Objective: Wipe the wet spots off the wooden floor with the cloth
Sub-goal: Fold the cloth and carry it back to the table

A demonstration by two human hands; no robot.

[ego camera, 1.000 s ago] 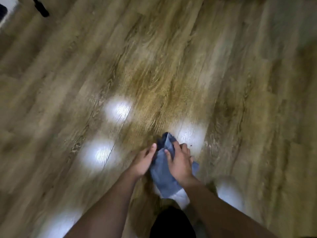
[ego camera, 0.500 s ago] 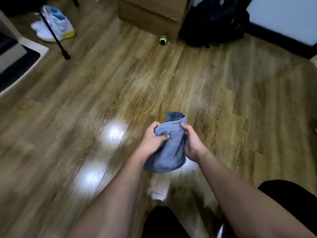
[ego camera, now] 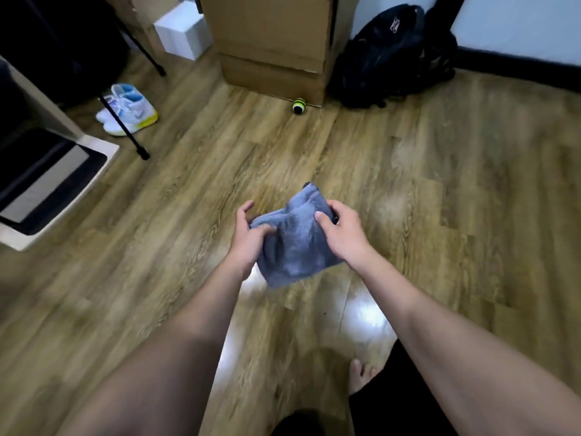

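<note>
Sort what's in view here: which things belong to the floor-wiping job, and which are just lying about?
Part of the job:
- crumpled blue-grey terry cloth, held off the floor
- left hand and right hand, both gripping it
- wooden plank floor

Just lying about:
- white-and-blue sneakers
- brown cardboard box
- small black-and-yellow striped ball
- black backpack
- white box

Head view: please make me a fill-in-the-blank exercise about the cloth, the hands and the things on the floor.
1. Both hands, left and right, hold a grey-blue ____ above the wooden floor.
2. The small ball lies against a cardboard ____.
3. The pair of shoes lies on the ____ side of the picture.

Missing words: cloth; box; left
</note>
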